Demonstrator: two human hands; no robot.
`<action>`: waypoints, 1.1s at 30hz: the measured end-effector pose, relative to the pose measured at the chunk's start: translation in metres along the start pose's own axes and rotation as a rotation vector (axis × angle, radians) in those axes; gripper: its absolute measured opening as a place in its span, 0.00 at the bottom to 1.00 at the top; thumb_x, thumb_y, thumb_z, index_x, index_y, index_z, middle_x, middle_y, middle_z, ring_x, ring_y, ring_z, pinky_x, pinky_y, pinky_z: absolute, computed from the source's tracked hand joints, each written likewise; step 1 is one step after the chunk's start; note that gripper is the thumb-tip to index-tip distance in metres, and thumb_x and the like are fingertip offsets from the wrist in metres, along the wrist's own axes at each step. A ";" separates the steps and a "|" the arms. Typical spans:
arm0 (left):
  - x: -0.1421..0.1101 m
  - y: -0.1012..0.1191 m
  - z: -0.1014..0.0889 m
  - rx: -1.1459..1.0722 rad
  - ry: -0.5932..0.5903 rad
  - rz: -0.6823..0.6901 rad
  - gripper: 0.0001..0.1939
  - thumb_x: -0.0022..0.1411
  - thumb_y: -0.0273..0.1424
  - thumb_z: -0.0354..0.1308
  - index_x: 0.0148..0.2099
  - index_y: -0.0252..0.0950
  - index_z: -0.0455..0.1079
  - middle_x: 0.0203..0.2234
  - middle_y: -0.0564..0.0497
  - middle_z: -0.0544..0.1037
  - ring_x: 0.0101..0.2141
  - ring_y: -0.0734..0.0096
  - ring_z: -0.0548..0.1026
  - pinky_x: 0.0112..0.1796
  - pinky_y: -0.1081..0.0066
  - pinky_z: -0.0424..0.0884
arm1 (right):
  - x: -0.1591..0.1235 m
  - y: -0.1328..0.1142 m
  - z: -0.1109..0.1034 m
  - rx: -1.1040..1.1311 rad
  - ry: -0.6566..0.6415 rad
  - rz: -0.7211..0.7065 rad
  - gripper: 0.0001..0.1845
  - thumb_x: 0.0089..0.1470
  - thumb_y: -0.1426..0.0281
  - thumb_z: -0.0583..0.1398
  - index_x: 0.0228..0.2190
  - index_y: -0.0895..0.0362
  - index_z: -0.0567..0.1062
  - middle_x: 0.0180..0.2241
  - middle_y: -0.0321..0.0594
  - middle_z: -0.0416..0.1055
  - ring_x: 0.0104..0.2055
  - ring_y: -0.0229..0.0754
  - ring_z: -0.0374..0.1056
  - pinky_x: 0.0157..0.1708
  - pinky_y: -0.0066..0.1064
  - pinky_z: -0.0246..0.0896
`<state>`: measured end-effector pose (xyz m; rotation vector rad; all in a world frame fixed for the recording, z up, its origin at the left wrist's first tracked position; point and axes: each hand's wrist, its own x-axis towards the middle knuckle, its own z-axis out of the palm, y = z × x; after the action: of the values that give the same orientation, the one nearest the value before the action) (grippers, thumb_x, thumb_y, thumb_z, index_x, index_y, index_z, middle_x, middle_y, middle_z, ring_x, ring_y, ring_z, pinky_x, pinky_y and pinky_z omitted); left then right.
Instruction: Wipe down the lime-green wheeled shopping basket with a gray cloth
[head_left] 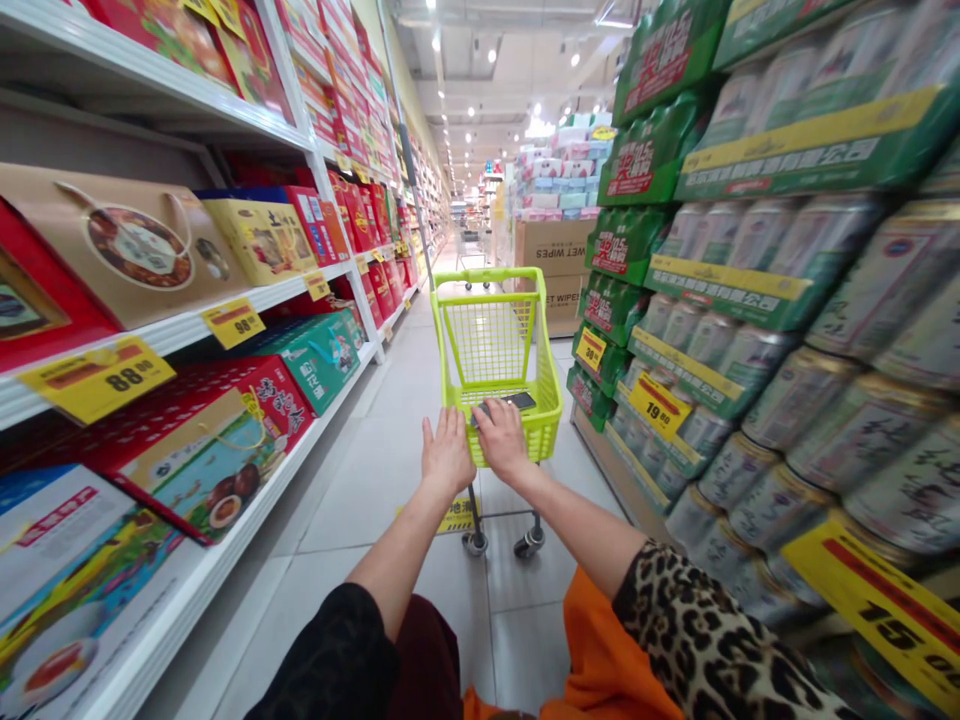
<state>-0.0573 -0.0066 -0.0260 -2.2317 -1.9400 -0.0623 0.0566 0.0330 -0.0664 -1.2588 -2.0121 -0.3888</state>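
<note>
A lime-green shopping cart [491, 285] with a mesh basket stands upright on its wheels in front of me. My left hand [448, 452] is at the left of the cart's near edge, its fingers closed over it and the thumb out to the side. Beside it, my right hand [502, 440] is closed on the same edge, with a ring on one finger. The handle under both palms is mostly hidden. Just past my right hand, a dark flat object like a phone [519, 400] lies in the cart.
Shelves [270, 285] of boxed gift packs with yellow price tags line the left side. At right rise stacked packs of drink cans [750, 270]. Ahead are wet-wipe cartons [551, 250] and wrapped packs [562, 165]. The tiled floor [337, 480] runs between, with a yellow floor sign [454, 515].
</note>
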 end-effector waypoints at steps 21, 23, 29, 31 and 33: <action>0.001 -0.002 -0.003 -0.017 -0.013 0.054 0.38 0.52 0.31 0.48 0.64 0.27 0.46 0.63 0.41 0.50 0.63 0.58 0.45 0.59 0.47 0.41 | 0.001 0.013 -0.006 0.029 -0.035 -0.050 0.18 0.54 0.76 0.53 0.46 0.59 0.71 0.51 0.51 0.66 0.56 0.51 0.54 0.55 0.47 0.48; 0.001 -0.008 -0.003 -0.009 -0.011 0.067 0.36 0.53 0.31 0.48 0.64 0.29 0.47 0.63 0.42 0.51 0.63 0.59 0.46 0.59 0.46 0.41 | 0.004 0.011 -0.008 0.021 -0.061 -0.101 0.17 0.54 0.76 0.54 0.46 0.58 0.72 0.51 0.50 0.66 0.56 0.51 0.55 0.55 0.48 0.47; -0.003 -0.012 0.005 -0.049 0.024 0.002 0.38 0.52 0.29 0.49 0.65 0.28 0.44 0.64 0.41 0.46 0.63 0.58 0.44 0.59 0.47 0.43 | -0.010 0.056 -0.034 -0.026 -0.063 -0.063 0.17 0.53 0.75 0.55 0.46 0.57 0.72 0.52 0.50 0.64 0.56 0.51 0.54 0.56 0.49 0.45; -0.003 -0.008 0.006 -0.103 0.041 0.008 0.40 0.50 0.29 0.50 0.64 0.25 0.44 0.64 0.39 0.47 0.63 0.57 0.45 0.60 0.49 0.43 | -0.012 0.062 -0.036 -0.021 -0.034 -0.021 0.18 0.53 0.76 0.54 0.46 0.58 0.72 0.51 0.51 0.64 0.56 0.51 0.54 0.55 0.48 0.48; -0.001 -0.006 0.007 -0.171 0.087 0.019 0.41 0.49 0.30 0.52 0.64 0.23 0.43 0.63 0.37 0.51 0.62 0.57 0.48 0.60 0.53 0.45 | -0.009 0.055 -0.029 0.001 -0.016 -0.015 0.18 0.53 0.76 0.54 0.46 0.59 0.72 0.50 0.52 0.65 0.54 0.50 0.56 0.54 0.46 0.51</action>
<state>-0.0635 -0.0057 -0.0321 -2.3089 -1.9335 -0.3286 0.1184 0.0363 -0.0588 -1.2511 -2.0358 -0.3858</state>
